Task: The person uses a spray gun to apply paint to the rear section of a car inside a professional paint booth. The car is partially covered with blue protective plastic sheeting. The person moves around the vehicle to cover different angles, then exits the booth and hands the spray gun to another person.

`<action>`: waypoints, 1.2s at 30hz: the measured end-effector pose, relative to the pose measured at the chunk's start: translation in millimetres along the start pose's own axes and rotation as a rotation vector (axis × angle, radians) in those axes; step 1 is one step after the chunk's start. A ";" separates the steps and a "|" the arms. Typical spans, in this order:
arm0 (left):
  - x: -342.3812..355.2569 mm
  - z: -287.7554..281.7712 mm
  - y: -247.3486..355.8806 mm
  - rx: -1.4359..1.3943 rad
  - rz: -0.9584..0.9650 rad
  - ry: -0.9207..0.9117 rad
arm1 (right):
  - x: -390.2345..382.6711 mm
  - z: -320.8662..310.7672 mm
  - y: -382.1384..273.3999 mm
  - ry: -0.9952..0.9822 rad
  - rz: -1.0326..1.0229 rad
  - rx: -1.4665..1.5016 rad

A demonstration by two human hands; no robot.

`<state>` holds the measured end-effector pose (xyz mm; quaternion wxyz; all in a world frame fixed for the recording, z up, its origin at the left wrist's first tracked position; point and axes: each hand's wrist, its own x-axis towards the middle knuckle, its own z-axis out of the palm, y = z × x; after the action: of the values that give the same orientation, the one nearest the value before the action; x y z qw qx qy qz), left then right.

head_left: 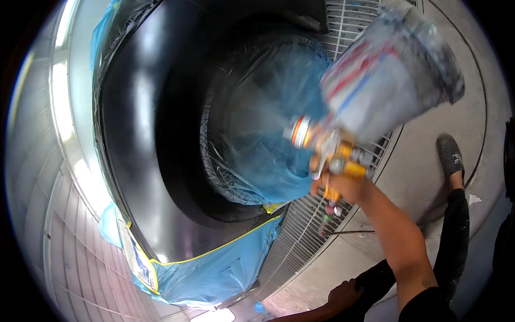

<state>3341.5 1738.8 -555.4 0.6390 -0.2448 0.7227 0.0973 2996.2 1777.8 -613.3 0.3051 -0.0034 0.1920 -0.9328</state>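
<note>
My right hand (343, 185) is closed round a yellow-and-silver spray gun (300, 131) with a cup (389, 72) wrapped in plastic on top, blurred by motion. Its nozzle points left at a dark curved body panel (131, 134) with a round wheel opening, inside which translucent blue plastic sheeting (252, 172) is stretched. A hose (354, 232) runs off below the gun. My left hand (346, 292) is low beside my dark-clad leg, fingers curled; whether it holds anything is hidden.
Blue masking film (214, 263) with yellow tape hangs below the panel. A metal floor grating (300, 241) runs beside it. My foot (449, 155) rests on the pale floor (421, 161) to the right. White booth walls (75, 231) with lights curve along the left.
</note>
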 end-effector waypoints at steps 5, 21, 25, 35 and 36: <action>7.0 -11.1 -2.2 -0.034 -0.021 -0.061 | -27.0 -8.5 18.8 -0.252 0.332 -0.113; 3.6 -17.1 -3.5 -0.012 -0.025 -0.028 | 49.0 -44.7 -56.1 0.203 -0.364 0.118; 6.8 -15.4 7.9 -0.020 -0.088 -0.074 | 58.7 -76.8 -66.8 0.438 -0.464 0.045; -3.2 -18.1 22.4 0.035 -0.012 0.000 | 2.2 -16.4 -127.2 0.436 -0.107 -0.220; -4.5 -18.4 26.3 0.014 -0.007 0.000 | -10.2 0.2 -139.5 0.320 -0.044 -0.156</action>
<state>3313.2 1754.1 -552.5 0.6410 -0.2427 0.7226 0.0899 2925.3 1886.8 -561.7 0.2491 0.1171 0.3099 -0.9101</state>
